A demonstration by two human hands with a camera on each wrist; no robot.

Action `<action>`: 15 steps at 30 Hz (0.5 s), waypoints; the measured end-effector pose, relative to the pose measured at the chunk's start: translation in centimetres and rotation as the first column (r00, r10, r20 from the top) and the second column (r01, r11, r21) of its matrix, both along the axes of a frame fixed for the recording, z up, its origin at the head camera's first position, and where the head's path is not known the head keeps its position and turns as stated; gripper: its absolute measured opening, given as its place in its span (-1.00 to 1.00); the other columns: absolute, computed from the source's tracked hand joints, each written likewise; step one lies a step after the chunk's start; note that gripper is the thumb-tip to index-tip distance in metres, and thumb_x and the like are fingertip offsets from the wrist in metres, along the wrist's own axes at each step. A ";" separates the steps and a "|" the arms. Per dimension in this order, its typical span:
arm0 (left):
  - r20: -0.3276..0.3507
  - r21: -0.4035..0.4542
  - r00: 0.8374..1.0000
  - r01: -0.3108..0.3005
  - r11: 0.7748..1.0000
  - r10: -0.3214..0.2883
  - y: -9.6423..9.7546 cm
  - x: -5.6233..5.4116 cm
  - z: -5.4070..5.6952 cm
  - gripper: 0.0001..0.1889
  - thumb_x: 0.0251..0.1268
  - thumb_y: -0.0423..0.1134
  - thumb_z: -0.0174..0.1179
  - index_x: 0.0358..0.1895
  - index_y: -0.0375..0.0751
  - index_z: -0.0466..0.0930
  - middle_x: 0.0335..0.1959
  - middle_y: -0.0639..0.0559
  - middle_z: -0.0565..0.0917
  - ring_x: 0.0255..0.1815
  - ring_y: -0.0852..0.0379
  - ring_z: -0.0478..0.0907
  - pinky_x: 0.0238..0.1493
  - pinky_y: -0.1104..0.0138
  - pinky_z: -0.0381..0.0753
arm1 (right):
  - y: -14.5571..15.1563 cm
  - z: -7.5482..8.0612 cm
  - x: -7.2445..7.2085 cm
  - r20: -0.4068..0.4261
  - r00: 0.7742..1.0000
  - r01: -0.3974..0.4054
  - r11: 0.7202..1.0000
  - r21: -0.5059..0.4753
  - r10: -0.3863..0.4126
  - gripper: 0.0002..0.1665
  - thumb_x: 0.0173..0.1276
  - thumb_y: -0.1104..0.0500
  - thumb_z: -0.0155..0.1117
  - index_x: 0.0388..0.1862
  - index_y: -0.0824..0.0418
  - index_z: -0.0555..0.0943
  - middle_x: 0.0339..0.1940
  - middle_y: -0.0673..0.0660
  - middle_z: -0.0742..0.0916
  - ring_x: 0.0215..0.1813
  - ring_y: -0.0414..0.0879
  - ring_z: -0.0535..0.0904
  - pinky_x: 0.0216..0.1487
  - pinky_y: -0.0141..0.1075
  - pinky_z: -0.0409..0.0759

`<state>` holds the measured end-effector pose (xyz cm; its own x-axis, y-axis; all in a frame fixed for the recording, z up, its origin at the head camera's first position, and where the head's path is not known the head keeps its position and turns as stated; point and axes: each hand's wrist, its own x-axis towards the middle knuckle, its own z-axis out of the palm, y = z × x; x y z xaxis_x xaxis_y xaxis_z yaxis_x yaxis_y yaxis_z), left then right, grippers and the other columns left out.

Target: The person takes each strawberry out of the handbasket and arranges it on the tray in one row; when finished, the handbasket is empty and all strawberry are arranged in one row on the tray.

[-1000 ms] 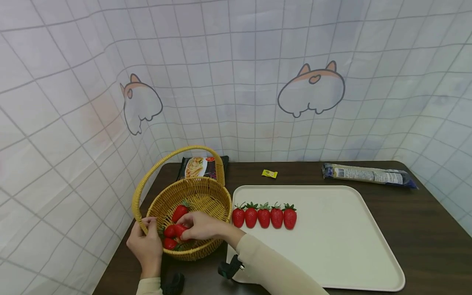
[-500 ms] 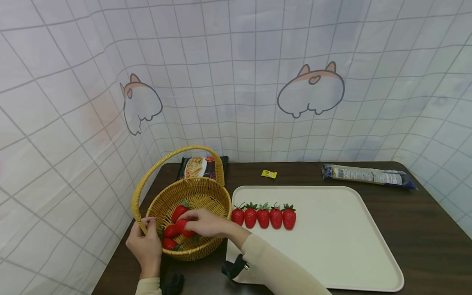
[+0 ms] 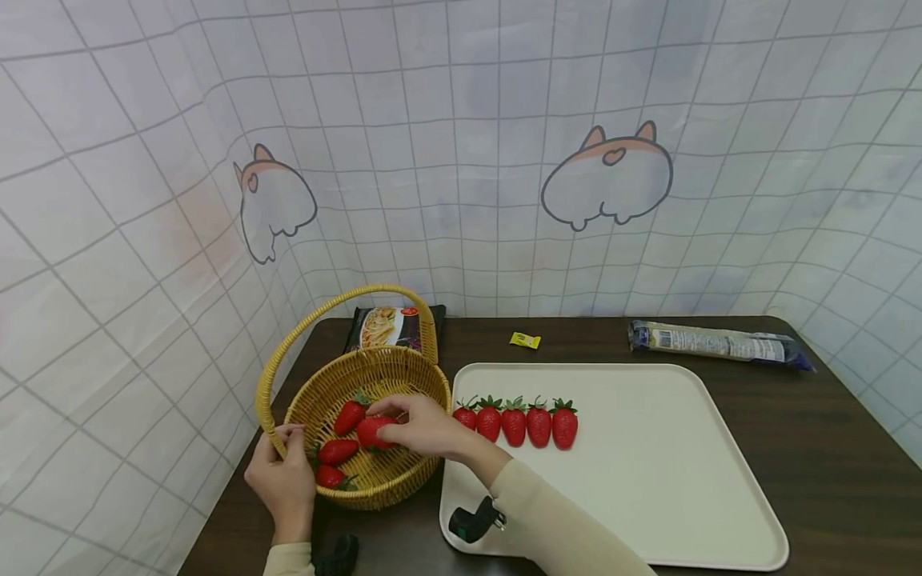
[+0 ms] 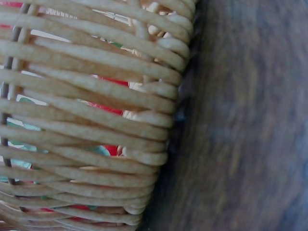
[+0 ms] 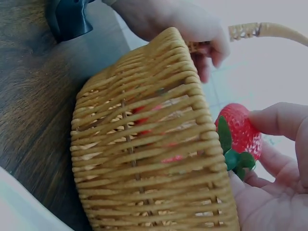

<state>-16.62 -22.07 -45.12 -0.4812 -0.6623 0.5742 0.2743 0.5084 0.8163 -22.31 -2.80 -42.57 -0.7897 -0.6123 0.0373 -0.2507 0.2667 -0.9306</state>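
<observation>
In the head view a yellow wicker basket (image 3: 425, 476) stands at the left, with several red strawberries inside, one of them a strawberry (image 3: 338, 451) near its left wall. My left hand (image 3: 284, 476) grips the basket at its left rim, by the foot of the handle (image 3: 268, 376). Over the basket's right part, my right hand (image 3: 425, 428) pinches a strawberry (image 5: 239, 127) between thumb and fingers; its green leaves point downward in the right wrist view. Woven basket wall (image 4: 86, 110) fills much of the left wrist view, red showing through its gaps.
A cream tray (image 3: 634, 480) lies right of the basket, a row of several strawberries (image 3: 539, 424) along its left side. Behind are a dark food packet (image 3: 392, 328), a small yellow wrapped sweet (image 3: 525, 340) and a long plastic-wrapped package (image 3: 720, 342). A tiled-pattern curtain closes the back.
My right hand has lifted the strawberry from among the others and moved it right, toward the basket's right side. My left hand stays at the rim.
</observation>
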 end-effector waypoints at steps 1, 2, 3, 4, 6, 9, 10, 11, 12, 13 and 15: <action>0.000 -0.001 1.000 0.000 1.000 0.000 0.0 0.0 0.0 -0.89 0.19 -0.59 0.16 -0.47 -0.51 0.62 -0.45 -0.29 0.66 -0.64 0.41 0.27 -0.55 0.49 0.18 | 0.2 0.0 0.0 0.004 1.000 0.012 1.000 -0.009 -0.012 -0.62 0.31 0.13 0.27 0.12 0.09 0.64 -0.03 -0.05 0.67 -0.06 -0.21 0.54 -0.05 -0.35 0.52; -0.001 -0.002 1.000 0.001 1.000 -0.001 0.0 0.0 0.0 -0.89 0.19 -0.59 0.16 -0.47 -0.50 0.62 -0.45 -0.29 0.66 -0.65 0.41 0.26 -0.56 0.50 0.17 | 0.5 0.0 0.0 0.006 1.000 0.024 1.000 -0.019 -0.024 -0.63 0.30 0.13 0.28 0.10 0.10 0.64 -0.05 -0.05 0.67 -0.07 -0.20 0.55 -0.05 -0.33 0.53; -0.001 -0.002 1.000 0.003 1.000 -0.003 0.0 0.0 0.1 -0.90 0.19 -0.59 0.17 -0.46 -0.51 0.62 -0.44 -0.31 0.66 -0.65 0.41 0.25 -0.57 0.49 0.17 | 0.7 -0.1 0.0 0.018 0.999 0.035 0.999 -0.036 -0.034 -0.64 0.30 0.13 0.30 0.08 0.12 0.64 -0.06 -0.04 0.67 -0.08 -0.18 0.55 -0.05 -0.31 0.53; -0.001 -0.001 1.000 0.004 1.000 -0.004 0.0 0.0 0.1 -0.90 0.19 -0.59 0.17 -0.46 -0.50 0.62 -0.44 -0.32 0.66 -0.64 0.41 0.27 -0.56 0.49 0.18 | 0.9 0.0 0.0 0.036 0.999 0.042 0.997 -0.060 -0.040 -0.65 0.30 0.13 0.30 0.06 0.14 0.64 -0.08 -0.02 0.67 -0.11 -0.17 0.56 -0.07 -0.29 0.55; -0.001 0.006 1.000 0.005 1.000 -0.005 0.0 0.1 0.2 -0.90 0.19 -0.60 0.17 -0.46 -0.51 0.63 -0.43 -0.32 0.66 -0.63 0.42 0.30 -0.55 0.50 0.21 | 1.4 0.0 0.1 0.077 0.996 0.052 0.992 -0.113 -0.044 -0.68 0.31 0.14 0.30 0.02 0.16 0.63 -0.12 0.00 0.67 -0.18 -0.15 0.58 -0.11 -0.21 0.61; 0.009 0.010 1.000 -0.005 1.000 0.005 -0.4 -0.3 -0.5 -0.89 0.20 -0.58 0.17 -0.45 -0.50 0.63 -0.42 -0.30 0.67 -0.57 0.44 0.36 -0.50 0.50 0.26 | 2.1 0.7 0.6 0.110 0.993 0.068 0.984 -0.167 -0.050 -0.72 0.32 0.18 0.28 0.00 0.21 0.61 -0.14 0.06 0.65 -0.25 -0.12 0.58 -0.15 -0.09 0.64; 0.012 0.011 1.000 -0.007 1.000 0.007 -0.7 -0.5 -0.9 -0.89 0.21 -0.57 0.17 -0.45 -0.48 0.64 -0.41 -0.28 0.68 -0.55 0.45 0.39 -0.49 0.50 0.27 | 2.3 0.8 0.7 0.112 0.992 0.070 0.982 -0.176 -0.051 -0.72 0.33 0.18 0.27 0.00 0.21 0.61 -0.14 0.06 0.64 -0.26 -0.11 0.58 -0.16 -0.10 0.64; 0.017 0.008 1.000 -0.014 1.000 0.013 -0.8 -0.6 -1.3 -0.89 0.22 -0.56 0.17 -0.45 -0.49 0.64 -0.42 -0.23 0.69 -0.55 0.45 0.39 -0.50 0.50 0.27 | 2.6 0.8 0.8 0.117 0.992 0.070 0.979 -0.190 -0.048 -0.73 0.33 0.19 0.27 -0.01 0.22 0.61 -0.14 0.07 0.64 -0.25 -0.11 0.58 -0.15 -0.06 0.64; 0.019 0.007 1.000 -0.016 1.000 0.016 -0.9 -0.7 -1.4 -0.89 0.22 -0.56 0.17 -0.45 -0.48 0.64 -0.42 -0.22 0.69 -0.55 0.46 0.40 -0.50 0.50 0.27 | 2.8 0.8 0.8 0.121 0.992 0.070 0.976 -0.206 -0.045 -0.73 0.34 0.21 0.26 -0.01 0.24 0.61 -0.13 0.08 0.64 -0.24 -0.10 0.58 -0.13 -0.04 0.64; 0.018 0.006 1.000 -0.017 1.000 0.017 -0.9 -0.8 -1.5 -0.89 0.22 -0.56 0.17 -0.45 -0.48 0.64 -0.42 -0.21 0.70 -0.55 0.46 0.40 -0.50 0.50 0.26 | 3.1 0.8 0.7 0.121 0.992 0.071 0.974 -0.216 -0.045 -0.73 0.34 0.21 0.26 -0.01 0.25 0.62 -0.13 0.09 0.64 -0.24 -0.09 0.59 -0.12 -0.03 0.64; 0.010 0.005 1.000 -0.012 1.000 0.012 -0.7 -0.7 -1.3 -0.89 0.21 -0.56 0.17 -0.45 -0.49 0.64 -0.43 -0.23 0.69 -0.57 0.46 0.39 -0.52 0.51 0.25 | 3.6 0.2 0.4 0.131 0.991 0.064 0.965 -0.252 -0.031 -0.73 0.35 0.20 0.26 0.00 0.25 0.62 -0.12 0.10 0.66 -0.23 -0.05 0.64 -0.09 -0.05 0.64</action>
